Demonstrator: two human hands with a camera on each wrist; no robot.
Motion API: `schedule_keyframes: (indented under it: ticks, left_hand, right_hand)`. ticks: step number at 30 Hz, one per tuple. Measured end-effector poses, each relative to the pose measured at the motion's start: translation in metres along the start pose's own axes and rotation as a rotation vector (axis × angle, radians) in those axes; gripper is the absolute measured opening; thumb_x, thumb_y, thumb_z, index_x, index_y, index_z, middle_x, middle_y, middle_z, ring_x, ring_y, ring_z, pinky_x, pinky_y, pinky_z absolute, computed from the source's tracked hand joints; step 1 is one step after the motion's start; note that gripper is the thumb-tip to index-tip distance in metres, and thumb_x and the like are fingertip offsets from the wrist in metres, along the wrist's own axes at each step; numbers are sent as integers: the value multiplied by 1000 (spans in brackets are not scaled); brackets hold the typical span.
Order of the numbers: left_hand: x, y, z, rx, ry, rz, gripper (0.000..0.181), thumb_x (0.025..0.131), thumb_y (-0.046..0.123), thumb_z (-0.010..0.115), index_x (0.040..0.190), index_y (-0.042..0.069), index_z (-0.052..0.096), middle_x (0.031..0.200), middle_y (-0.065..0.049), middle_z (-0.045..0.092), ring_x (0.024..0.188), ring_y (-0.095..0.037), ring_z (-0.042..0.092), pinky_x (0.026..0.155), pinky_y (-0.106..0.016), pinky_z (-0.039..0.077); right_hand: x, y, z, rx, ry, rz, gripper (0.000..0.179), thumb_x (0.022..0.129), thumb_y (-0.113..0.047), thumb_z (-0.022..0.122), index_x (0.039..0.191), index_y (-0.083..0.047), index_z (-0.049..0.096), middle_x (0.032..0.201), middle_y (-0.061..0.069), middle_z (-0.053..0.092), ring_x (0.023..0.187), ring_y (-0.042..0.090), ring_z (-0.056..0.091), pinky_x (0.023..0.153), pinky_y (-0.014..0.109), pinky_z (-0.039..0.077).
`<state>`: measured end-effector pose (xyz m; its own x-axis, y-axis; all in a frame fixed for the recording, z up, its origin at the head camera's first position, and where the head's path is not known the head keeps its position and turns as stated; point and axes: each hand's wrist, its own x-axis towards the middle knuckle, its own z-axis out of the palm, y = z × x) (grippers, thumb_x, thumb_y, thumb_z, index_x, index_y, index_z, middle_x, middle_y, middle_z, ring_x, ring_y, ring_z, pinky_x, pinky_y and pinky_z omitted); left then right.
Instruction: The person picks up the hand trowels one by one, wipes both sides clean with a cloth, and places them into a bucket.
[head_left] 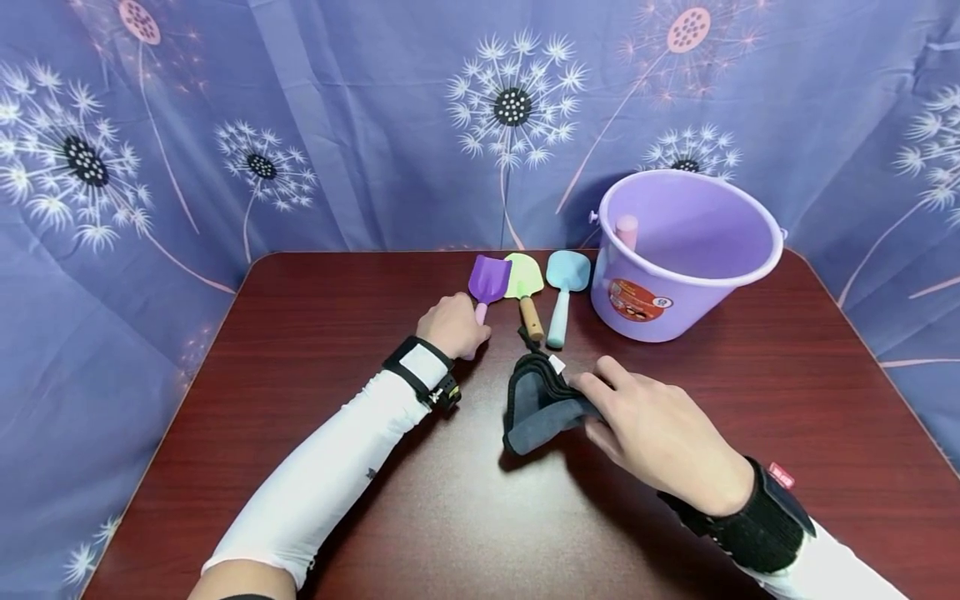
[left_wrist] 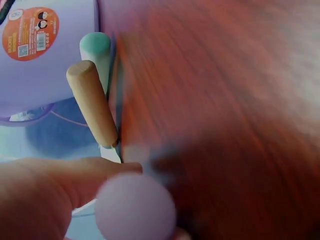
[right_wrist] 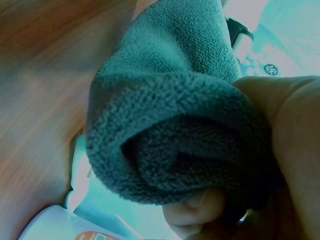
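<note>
Purple plastic makes up one shovel, the leftmost of three lying side by side on the dark reddish table, its blade toward the curtain. One left hand grips its lilac handle, and the left wrist view shows the handle's single round end between thumb and fingers. Next to it, second in the row, lies one green shovel with a wooden handle; its blade edge meets or overlaps the purple one (which of the two, I cannot tell). Third comes one blue shovel, blade and handle both pale blue, just beside the bucket.

One right hand pinches one grey cloth, folded over on itself, with black edging and one small white tag; the right wrist view shows its fuzzy surface rolled round, thumb on one side and fingertips below. The cloth is held nearer the wearer than the three shovels.

One lilac bucket stands upright at the far right of the table, bearing one orange label on its side. Inside, by the near left wall, one pink rounded piece shows. Two black wristbands circle the wrists, one on each, over two white sleeves.
</note>
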<state>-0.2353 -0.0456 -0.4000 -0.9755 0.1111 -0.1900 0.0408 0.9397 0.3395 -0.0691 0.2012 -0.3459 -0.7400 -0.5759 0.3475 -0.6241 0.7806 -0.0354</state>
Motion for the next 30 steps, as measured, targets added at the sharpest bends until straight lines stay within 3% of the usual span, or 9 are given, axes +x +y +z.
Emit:
schedule_keyframes:
  ticks: [2,5,13,19,30]
  left_hand:
    - [-4,-5,-2,14,-3,5,28,86,39,66,83,12,60,76,-7,62,71,-23,63,55,-37,49]
    - [-9,-12,-6,30,6,6,27,88,38,65,81,13,61,78,-6,62,74,-24,63,57,-39,49]
    - [-22,-34,-21,12,84,37,29,97,35,59,98,6,62,94,-11,55,85,-32,61,75,-45,50]
    - [-33,-52,-29,-1,159,98,24,98,29,58,103,5,60,97,-13,51,78,-35,60,73,-47,51]
    - [-72,-62,-54,-25,361,334,22,97,20,58,111,4,63,98,-10,49,65,-26,55,62,-42,49]
  right_hand:
    - [1,1,0,-4,-2,2,31,81,-19,67,111,-16,63,88,-4,43,57,10,44,46,30,39]
    - [3,3,0,-4,-3,8,33,81,-20,69,113,-16,64,89,-5,45,59,10,45,45,30,40]
    - [12,14,1,-15,49,0,37,82,-21,74,117,-16,64,91,-3,46,64,12,50,47,34,44]
    - [21,21,0,-27,125,5,38,84,-31,75,117,-15,63,90,-4,47,63,13,48,46,34,43]
    - [40,25,-9,-4,262,-38,37,89,-20,62,125,-9,63,100,4,53,77,20,55,54,41,46]
